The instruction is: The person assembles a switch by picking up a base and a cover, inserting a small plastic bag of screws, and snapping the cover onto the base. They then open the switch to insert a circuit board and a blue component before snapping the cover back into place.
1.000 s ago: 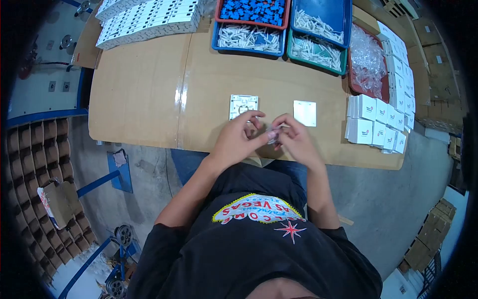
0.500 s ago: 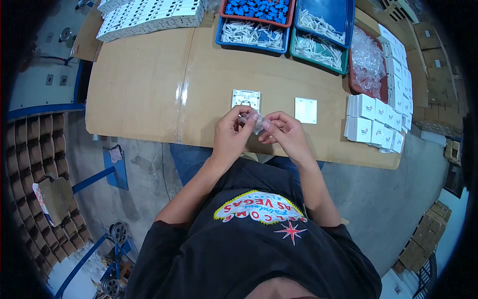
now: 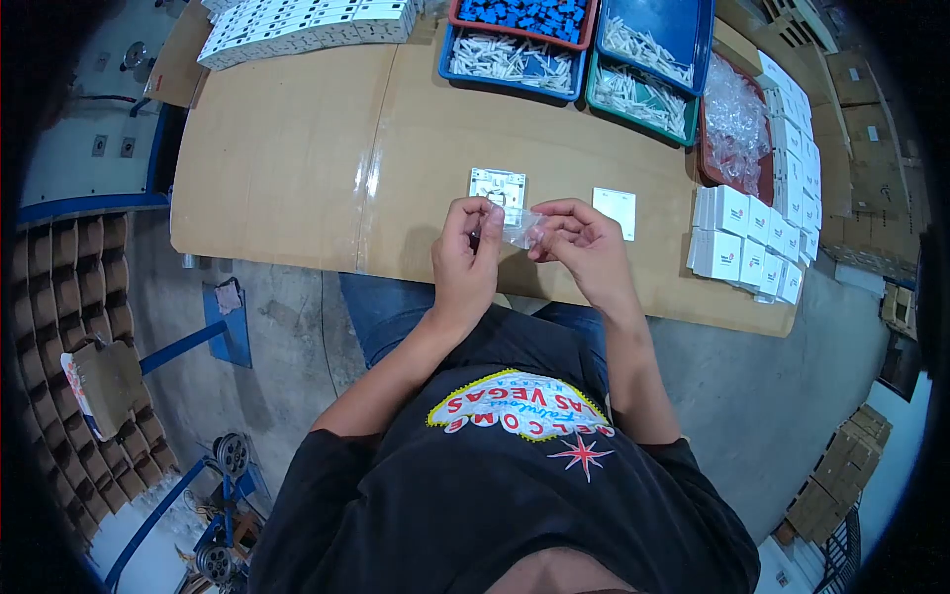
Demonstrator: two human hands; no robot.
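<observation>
clear plastic bag, small and crumpled, spans the gap between the two hands, held above the near part of the cardboard-covered table. the left hand has thumb and forefinger pinched together on one end of it; the right hand pinches the other end, its remaining fingers loosely curled. whether anything sits inside the bag, i cannot tell. just beyond the grip lies a white frame, its near part hidden behind the bag and fingers. near the right hand, a little beyond it, a white square plate lies flat. farther right of the grip stand small white boxes in rows. well beyond the grip, a blue tray and a green tray hold white pieces, and a red tray of blue pieces overlaps the blue one. to their right, a red bin is heaped with clear wrap.
</observation>
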